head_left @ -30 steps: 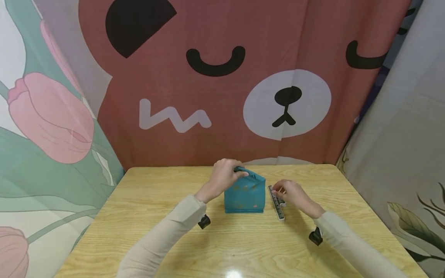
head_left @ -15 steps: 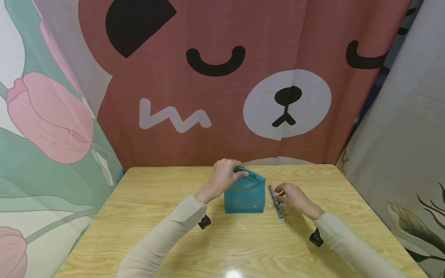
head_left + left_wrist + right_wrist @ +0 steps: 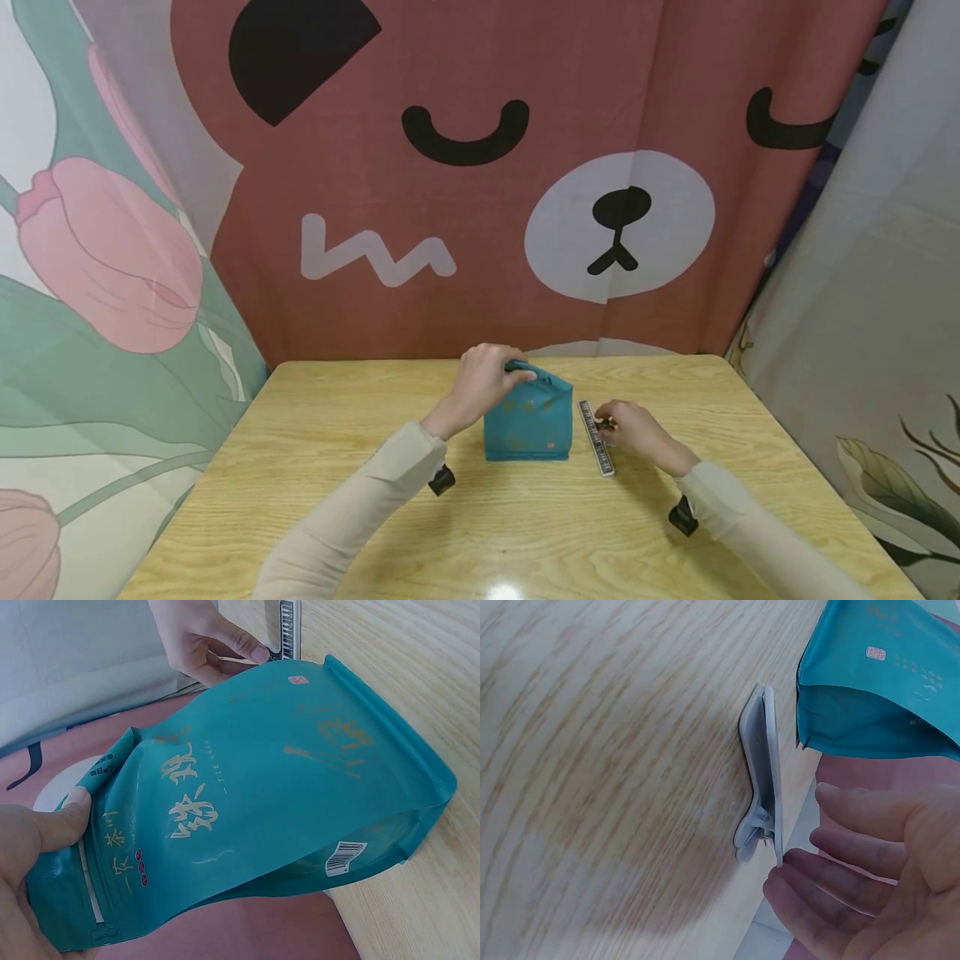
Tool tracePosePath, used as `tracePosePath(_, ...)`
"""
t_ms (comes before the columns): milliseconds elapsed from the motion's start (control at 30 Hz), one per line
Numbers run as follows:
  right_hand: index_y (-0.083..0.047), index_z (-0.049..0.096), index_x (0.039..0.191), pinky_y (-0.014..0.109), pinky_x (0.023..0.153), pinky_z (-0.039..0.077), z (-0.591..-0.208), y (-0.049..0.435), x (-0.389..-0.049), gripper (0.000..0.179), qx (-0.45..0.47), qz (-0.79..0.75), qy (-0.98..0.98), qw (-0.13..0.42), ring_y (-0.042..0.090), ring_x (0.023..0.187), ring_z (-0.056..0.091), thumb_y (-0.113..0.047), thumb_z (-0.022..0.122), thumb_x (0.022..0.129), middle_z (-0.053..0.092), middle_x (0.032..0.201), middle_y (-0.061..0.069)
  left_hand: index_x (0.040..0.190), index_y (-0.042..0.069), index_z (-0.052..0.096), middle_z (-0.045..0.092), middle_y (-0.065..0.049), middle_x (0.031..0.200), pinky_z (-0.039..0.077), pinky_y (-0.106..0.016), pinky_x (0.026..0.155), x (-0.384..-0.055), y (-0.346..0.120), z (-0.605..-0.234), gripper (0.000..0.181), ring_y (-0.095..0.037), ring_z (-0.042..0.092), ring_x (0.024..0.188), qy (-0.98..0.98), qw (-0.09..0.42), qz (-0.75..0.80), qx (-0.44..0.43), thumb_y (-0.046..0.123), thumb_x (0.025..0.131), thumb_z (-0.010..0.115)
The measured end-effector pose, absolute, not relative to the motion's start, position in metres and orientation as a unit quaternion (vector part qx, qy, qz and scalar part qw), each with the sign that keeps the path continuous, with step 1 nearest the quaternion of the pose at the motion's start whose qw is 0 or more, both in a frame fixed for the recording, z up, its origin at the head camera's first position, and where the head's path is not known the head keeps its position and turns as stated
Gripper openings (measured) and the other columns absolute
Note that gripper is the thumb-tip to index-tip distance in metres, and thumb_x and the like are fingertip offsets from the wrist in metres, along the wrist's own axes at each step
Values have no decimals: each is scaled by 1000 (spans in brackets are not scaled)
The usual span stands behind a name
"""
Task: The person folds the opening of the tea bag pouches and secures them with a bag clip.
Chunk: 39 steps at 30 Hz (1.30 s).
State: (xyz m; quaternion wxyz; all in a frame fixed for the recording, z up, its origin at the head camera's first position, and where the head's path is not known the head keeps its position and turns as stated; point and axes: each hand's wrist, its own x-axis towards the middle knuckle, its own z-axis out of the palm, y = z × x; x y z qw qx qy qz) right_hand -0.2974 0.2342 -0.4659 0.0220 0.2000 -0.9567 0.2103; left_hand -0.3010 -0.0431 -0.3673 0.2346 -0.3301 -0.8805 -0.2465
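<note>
My left hand (image 3: 480, 382) grips the folded top of a teal tea bag (image 3: 528, 429), thumb across the fold in the left wrist view. Gold lettering covers the bag's front, and it stands upright on the table. Right of it lies a bag clip (image 3: 597, 446) with a piano-key pattern. From the right wrist view the clip (image 3: 771, 765) shows its white underside and hinge. Fingertips of my right hand (image 3: 636, 432) are right at the clip's hinge end, with the thumb apart from it.
Both items sit on a light wooden table (image 3: 360, 417). Behind it hangs a curtain (image 3: 480, 308) printed with a bear's face. Patterned curtains (image 3: 112, 250) flank both sides. A small black camera hangs under each wrist.
My right hand has shifted slightly down along the clip, toward me. The clip stays in nearly the same spot. My left hand and the bag have not visibly moved.
</note>
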Motion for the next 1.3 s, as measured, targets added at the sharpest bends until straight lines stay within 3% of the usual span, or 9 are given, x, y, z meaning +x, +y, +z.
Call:
tracePosePath(300,11,68,110,42,70,54,-469,233,-296,30,188,186,-964,17,29,83,66,-5,77,86,67,102,22,98,12,79,75,0,90,45,-18,55,-300,-44,-367,22,-6,62,62,-879,231,-250,-333,30,87,77)
tracePosePath(633,12,67,110,44,73,54,-471,235,-295,30,197,189,-962,13,32,87,65,-4,76,86,68,99,21,98,10,79,75,-1,91,47,-19,56,-301,-44,-368,23,-7,63,62,-878,232,-252,-333,30,86,78)
tracePosePath(967,13,67,108,40,69,50,-474,238,-298,29,200,186,-962,-2,21,77,57,-7,75,88,64,93,16,99,11,80,75,-1,91,47,-20,57,-302,-44,-367,23,-8,64,64,-879,234,-251,-332,30,86,78)
tracePosePath(1300,8,67,98,39,68,48,-475,244,-299,13,203,187,-961,-6,19,72,49,-5,64,96,55,84,9,98,13,79,75,0,91,46,-19,56,-301,-44,-368,21,-7,63,64,-879,233,-252,-330,31,87,77)
